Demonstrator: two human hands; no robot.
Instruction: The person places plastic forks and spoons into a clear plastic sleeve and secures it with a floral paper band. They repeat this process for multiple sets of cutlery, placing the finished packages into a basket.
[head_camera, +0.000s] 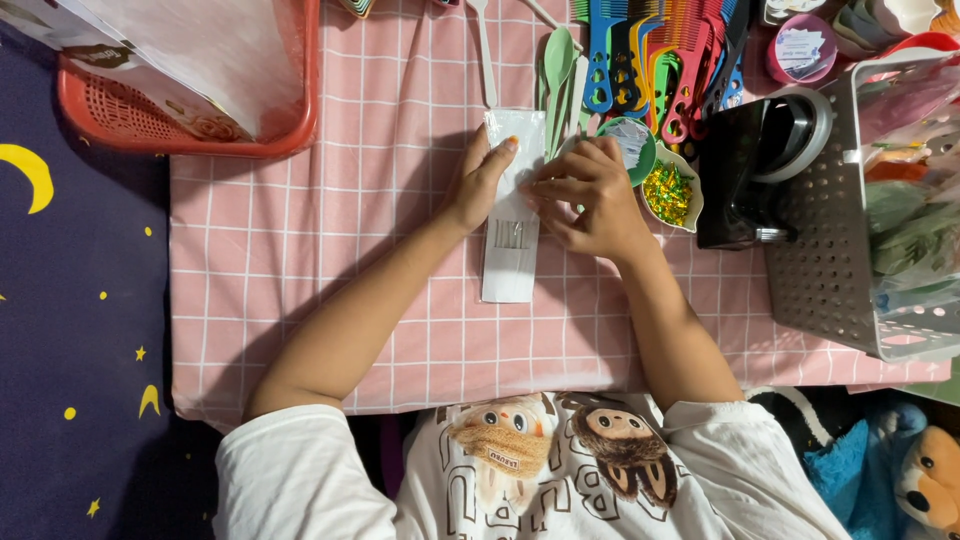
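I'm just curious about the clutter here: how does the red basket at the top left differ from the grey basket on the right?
The red basket is red with a fine mesh wall and rounded corners; the grey basket is pale grey with round punched holes and squarer sides. The red basket holds a large white sheet or bag; the grey basket holds green packets. The red basket lies beyond the left hand, the grey basket beside the right hand. Both rest on the pink checked cloth.

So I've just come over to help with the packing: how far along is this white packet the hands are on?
Done, apparently: the white packet lies flat on the pink checked cloth, with small thin items showing through its middle. In hand: the left hand presses its left edge while the right hand works the right edge. Left: the green spoons, combs and dish of gold bits lie unpacked beside it.
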